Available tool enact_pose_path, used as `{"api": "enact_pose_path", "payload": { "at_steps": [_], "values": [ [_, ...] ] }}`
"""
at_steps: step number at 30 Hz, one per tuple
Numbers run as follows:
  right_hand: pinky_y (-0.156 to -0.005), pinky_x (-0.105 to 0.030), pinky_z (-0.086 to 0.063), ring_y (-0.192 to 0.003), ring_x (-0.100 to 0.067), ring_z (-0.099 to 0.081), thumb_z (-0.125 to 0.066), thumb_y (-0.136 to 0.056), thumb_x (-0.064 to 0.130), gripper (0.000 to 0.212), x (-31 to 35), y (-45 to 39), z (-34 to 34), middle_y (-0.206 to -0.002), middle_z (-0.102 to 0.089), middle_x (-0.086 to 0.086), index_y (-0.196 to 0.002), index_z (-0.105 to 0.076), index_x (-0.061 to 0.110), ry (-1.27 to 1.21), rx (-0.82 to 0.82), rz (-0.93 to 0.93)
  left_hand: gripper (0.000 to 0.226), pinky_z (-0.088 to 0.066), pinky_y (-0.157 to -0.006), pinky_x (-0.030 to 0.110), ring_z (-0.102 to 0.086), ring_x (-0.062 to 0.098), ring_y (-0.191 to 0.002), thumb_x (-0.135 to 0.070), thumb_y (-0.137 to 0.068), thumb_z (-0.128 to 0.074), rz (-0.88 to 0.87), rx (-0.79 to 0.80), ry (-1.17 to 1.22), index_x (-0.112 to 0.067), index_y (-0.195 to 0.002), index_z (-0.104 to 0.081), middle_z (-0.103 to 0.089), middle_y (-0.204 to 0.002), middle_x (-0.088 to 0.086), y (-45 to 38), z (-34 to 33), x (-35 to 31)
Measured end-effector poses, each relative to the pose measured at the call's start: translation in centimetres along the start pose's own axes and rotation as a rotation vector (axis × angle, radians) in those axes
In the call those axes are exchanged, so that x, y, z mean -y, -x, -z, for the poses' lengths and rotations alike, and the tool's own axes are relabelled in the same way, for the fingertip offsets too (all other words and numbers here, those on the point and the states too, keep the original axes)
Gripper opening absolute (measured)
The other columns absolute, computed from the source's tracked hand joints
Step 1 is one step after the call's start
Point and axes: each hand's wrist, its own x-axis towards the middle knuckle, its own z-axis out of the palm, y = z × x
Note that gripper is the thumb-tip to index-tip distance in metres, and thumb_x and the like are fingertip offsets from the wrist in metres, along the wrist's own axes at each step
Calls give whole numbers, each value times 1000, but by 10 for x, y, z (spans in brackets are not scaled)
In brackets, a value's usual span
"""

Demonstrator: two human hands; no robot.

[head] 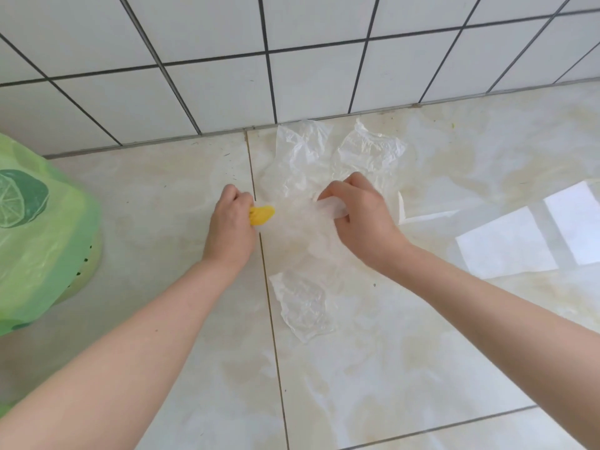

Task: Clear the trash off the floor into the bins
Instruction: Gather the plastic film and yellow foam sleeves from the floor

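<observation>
A crumpled clear plastic bag (303,157) lies spread on the pale floor tiles close to the wall. My left hand (230,227) grips a small yellow scrap (262,215) at the bag's left edge. My right hand (355,216) is curled round a whitish translucent strip (331,206) of plastic over the middle of the bag. A green bin (48,241) lined with a green lime-print bag stands at the left edge of the view.
A white tiled wall (292,60) meets the floor just beyond the bag. Bright window reflections (506,248) shine on the floor at the right. Small dark specks lie near the wall base.
</observation>
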Motion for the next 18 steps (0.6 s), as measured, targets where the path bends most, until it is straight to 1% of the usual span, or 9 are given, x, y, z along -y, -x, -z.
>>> {"api": "enact_pose_path", "payload": {
  "at_steps": [2, 4, 7, 9, 11, 13, 15, 16, 18],
  "values": [
    [-62, -21, -36, -77, -26, -48, -39, -76, -15, 41, -13, -7, 16, -91, -44, -7, -96, -67, 6, 63, -77, -28, 33, -28, -65, 22, -49, 30, -78, 26, -64, -41, -32, -58, 32, 1, -82, -55, -46, -100, 17, -13, 5, -9],
    [-69, -24, -36, -86, -31, -50, -38, -76, -16, 42, -31, -17, 27, -97, -45, -11, -101, -65, 4, 137, -122, -103, 35, -33, -72, 26, -49, 31, -91, 23, -67, -43, -88, -75, 1, 0, -90, -54, -45, -115, 16, -26, 7, -19],
    [-82, -32, -42, -97, -38, -49, -37, -78, -13, 44, -57, -25, 31, -110, -46, -20, -113, -59, 3, 232, -103, -236, 35, -38, -81, 33, -44, 35, -105, 20, -72, -43, -138, -15, -72, 1, -99, -53, -40, -131, 16, -47, 1, -32],
    [-90, -37, -38, -102, -40, -45, -39, -80, -8, 45, -68, -26, 26, -116, -44, -21, -121, -52, 4, 316, -30, -264, 36, -39, -85, 36, -40, 37, -110, 18, -75, -43, -124, 49, -146, 1, -106, -50, -35, -138, 14, -59, -7, -41],
    [-95, -39, -34, -111, -39, -38, -46, -82, 4, 50, -75, -25, 17, -125, -38, -19, -132, -43, 10, 382, 118, -292, 42, -40, -88, 40, -39, 39, -113, 14, -77, -43, -115, 144, -231, -1, -116, -45, -31, -141, 12, -65, -17, -48],
    [-95, -45, -36, -118, -37, -32, -55, -82, 24, 62, -78, -21, 10, -132, -31, -13, -139, -30, 18, 393, 244, -369, 55, -42, -93, 45, -36, 40, -118, 9, -79, -43, -127, 273, -273, -7, -130, -34, -23, -147, 8, -65, -28, -52],
    [-93, -51, -38, -121, -36, -30, -61, -79, 42, 79, -79, -18, 4, -132, -29, -10, -142, -19, 23, 448, 265, -384, 75, -42, -95, 50, -28, 39, -126, 5, -81, -43, -152, 358, -348, -21, -145, -15, -11, -155, 2, -60, -38, -51],
    [-92, -52, -39, -122, -36, -30, -63, -77, 50, 85, -79, -16, 1, -132, -29, -10, -143, -14, 25, 483, 257, -372, 80, -41, -94, 51, -24, 38, -129, 3, -82, -43, -170, 374, -395, -29, -147, -9, -8, -156, 0, -58, -42, -50],
    [-91, -51, -40, -121, -35, -30, -61, -77, 55, 89, -77, -16, -4, -132, -28, -9, -144, -10, 28, 536, 244, -353, 78, -41, -91, 51, -20, 37, -131, 0, -83, -43, -200, 368, -439, -37, -145, -11, -9, -155, -1, -54, -47, -46]
  ]
}}
